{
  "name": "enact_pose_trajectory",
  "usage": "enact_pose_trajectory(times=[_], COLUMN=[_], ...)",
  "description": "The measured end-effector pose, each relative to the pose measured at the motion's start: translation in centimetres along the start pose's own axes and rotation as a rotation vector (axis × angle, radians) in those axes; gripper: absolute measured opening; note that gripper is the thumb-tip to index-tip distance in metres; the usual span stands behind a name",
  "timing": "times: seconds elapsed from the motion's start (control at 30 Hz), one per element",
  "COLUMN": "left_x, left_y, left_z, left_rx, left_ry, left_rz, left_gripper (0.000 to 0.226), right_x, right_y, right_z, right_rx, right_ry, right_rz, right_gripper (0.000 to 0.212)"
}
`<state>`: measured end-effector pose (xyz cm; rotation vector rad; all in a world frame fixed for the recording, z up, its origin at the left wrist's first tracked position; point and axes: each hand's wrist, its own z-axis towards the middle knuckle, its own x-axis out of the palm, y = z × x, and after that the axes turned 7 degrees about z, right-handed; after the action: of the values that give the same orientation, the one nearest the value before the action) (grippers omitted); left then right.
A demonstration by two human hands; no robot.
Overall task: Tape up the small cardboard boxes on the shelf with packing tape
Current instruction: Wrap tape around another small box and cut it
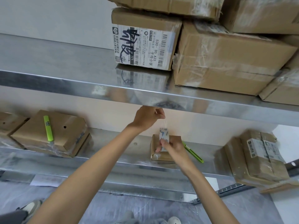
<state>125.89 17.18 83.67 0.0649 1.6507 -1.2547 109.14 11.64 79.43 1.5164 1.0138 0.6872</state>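
Observation:
A small cardboard box (168, 139) sits on the lower metal shelf (123, 152), near its front edge. My right hand (174, 147) rests on top of this box and grips a roll of clear packing tape (164, 136) with a printed core. My left hand (148, 118) is raised above the box, just under the upper shelf, fingers pinched on the free end of the clear tape. A transparent strip stretches from the roll up to those fingers.
A green utility knife (193, 152) lies right of the small box; another green knife (48, 128) lies on a larger box (51, 135) at left. Taped boxes (257, 157) stand at right. The upper shelf (113, 89) carries big cartons (226, 57). My shoes show on the floor.

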Motion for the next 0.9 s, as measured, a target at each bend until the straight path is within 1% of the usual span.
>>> enact_pose_trajectory(times=[0.03,0.1,0.2,0.3,0.43,0.57,0.63,0.7,0.8,0.9], left_x=[-0.2,-0.5,-1.0,-1.2,-1.3,-1.3,-1.1,-0.9,-0.1,1.0], left_y=[0.1,0.1,0.1,0.2,0.2,0.4,0.8,1.3,2.0,2.5], left_z=[0.2,0.5,0.7,0.9,1.3,1.7,1.9,2.1,2.5,2.8], left_rx=[0.004,0.025,0.073,0.095,0.072,0.018,0.005,0.004,0.026,-0.001], left_ry=[0.027,0.080,0.119,0.116,0.110,0.138,0.125,0.100,0.101,0.115], left_rz=[0.002,0.035,0.116,0.123,0.007,-0.013,-0.033,-0.027,0.078,0.167], left_gripper=[0.007,0.008,0.011,0.011,0.003,0.003,0.003,0.005,0.004,0.006], right_x=[0.3,0.7,1.1,1.6,2.2,2.8,3.2,3.4,3.4,3.0], right_y=[-0.1,-0.4,-0.3,-0.4,-0.8,-0.5,0.1,0.7,1.3,1.1], right_z=[-0.2,-0.4,-0.4,-0.2,-0.5,-1.2,-1.8,-2.5,-3.0,-2.9], right_rx=[0.010,0.026,0.030,0.048,0.165,0.186,0.174,0.157,0.187,0.226], right_ry=[0.038,0.073,0.034,-0.027,-0.116,-0.188,-0.171,-0.133,-0.073,-0.092], right_rz=[0.007,0.011,0.041,0.021,0.031,0.061,0.061,0.027,0.053,0.074], right_gripper=[0.021,0.021,0.022,0.023,0.041,0.050,0.050,0.043,0.034,0.037])
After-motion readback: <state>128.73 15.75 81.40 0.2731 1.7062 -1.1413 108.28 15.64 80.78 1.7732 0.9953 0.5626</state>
